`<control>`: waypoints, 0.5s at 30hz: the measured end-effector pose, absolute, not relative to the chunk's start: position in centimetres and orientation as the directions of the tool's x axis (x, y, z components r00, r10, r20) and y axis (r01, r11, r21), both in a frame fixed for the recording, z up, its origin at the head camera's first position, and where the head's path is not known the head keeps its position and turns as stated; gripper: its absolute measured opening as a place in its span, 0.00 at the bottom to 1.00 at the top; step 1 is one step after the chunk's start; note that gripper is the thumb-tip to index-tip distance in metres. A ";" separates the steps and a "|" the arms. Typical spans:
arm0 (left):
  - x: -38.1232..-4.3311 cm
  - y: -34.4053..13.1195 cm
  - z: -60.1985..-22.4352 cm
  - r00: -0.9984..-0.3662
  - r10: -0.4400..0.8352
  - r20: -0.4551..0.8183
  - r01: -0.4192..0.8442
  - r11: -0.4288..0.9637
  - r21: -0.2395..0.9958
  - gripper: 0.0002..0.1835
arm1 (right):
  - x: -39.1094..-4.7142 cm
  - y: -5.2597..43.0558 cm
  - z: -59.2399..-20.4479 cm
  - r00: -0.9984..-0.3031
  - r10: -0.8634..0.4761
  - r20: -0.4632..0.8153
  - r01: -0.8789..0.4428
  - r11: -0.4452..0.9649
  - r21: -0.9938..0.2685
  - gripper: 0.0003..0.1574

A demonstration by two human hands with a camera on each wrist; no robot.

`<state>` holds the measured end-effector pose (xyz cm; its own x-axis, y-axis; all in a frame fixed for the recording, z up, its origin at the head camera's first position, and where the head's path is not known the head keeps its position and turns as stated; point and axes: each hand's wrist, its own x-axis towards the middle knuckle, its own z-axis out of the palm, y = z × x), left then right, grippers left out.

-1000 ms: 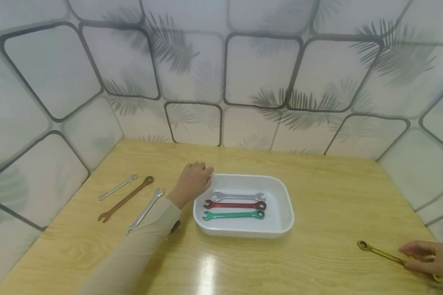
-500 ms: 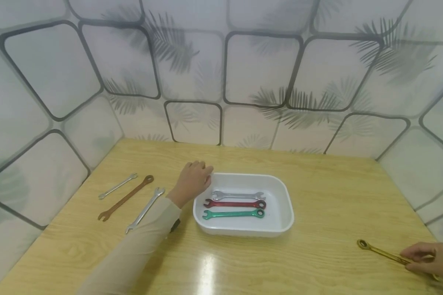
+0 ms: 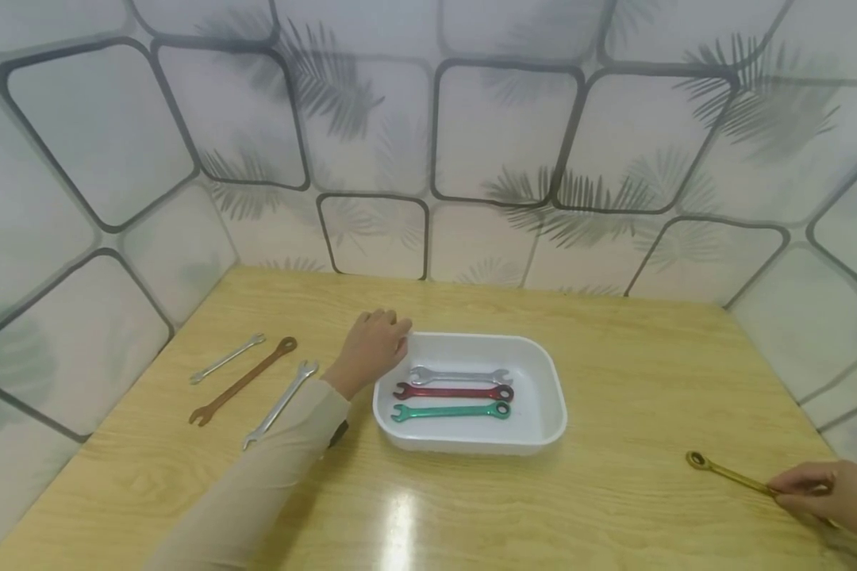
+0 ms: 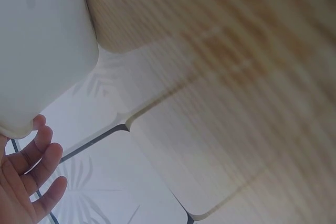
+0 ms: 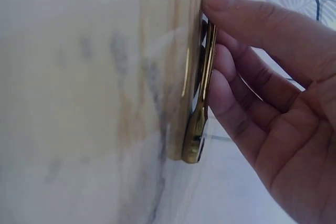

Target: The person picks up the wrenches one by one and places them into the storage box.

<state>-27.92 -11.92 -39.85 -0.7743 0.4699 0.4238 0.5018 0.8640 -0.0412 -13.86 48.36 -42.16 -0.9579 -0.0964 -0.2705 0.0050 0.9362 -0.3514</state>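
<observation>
At the far left corner of a white plastic tray, my left hand holds the rim; in the left wrist view its fingers curl beside the tray's outer wall. Inside the tray lie a silver open-end wrench, a red combination wrench and a green combination wrench, roughly parallel. Far to the right, my right hand pinches a gold combination wrench between thumb and fingers. Its ring end points left toward the tray. In the right wrist view the gold wrench stays close to the tabletop.
Left of the tray, a small silver wrench, a brown combination wrench and a larger silver wrench lie on the wooden table. My left sleeve overlaps the larger one's near side. Patterned walls border the table.
My right hand has raised the gold wrench slightly and shifted a little up and left in the head view, its grip now nearer the wrench's middle. The left hand and tray keep their place.
</observation>
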 end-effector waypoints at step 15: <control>-27.7 -12.0 -39.4 -0.775 0.472 0.421 0.501 0.864 -0.046 0.06 | -14.2 48.4 -41.9 -0.971 -0.180 -0.155 -0.125 0.941 -0.314 0.10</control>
<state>-27.69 -11.97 -39.41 -0.7750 0.4717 0.4206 0.5012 0.8642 -0.0456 -14.19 48.37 -41.88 -0.9713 -0.1803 -0.1555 -0.1245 0.9414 -0.3135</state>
